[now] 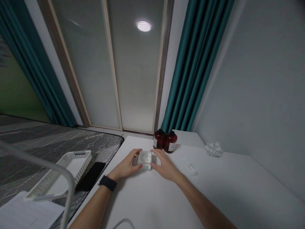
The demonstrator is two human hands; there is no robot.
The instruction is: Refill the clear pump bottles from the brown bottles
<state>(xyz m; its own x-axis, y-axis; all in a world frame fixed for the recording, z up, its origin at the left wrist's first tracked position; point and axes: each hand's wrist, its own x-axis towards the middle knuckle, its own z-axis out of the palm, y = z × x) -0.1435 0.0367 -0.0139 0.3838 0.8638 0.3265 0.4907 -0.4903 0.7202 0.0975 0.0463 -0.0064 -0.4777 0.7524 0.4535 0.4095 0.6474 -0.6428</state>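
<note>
A small clear, box-shaped container [145, 158] stands on the white table [152, 197], in front of two dark red bottles. From its left side my left hand [130, 163], with a dark watch on the wrist, grips it between thumb and fingers. My right hand [165, 164] holds the opposite side the same way, thumb toward me and fingers at the far edge. What the container holds, if anything, I cannot make out. To the right of my right hand lies a clear, thin plastic item [190, 166], too faint to name.
Two dark red bottles [165, 141] with white labels stand just behind the container. Crumpled clear plastic [213, 149] lies by the right wall. Left of the table are a white perforated basket [82, 156], a black flat object [91, 175] and papers [30, 211]. A grey curved tube [69, 178] crosses the lower left.
</note>
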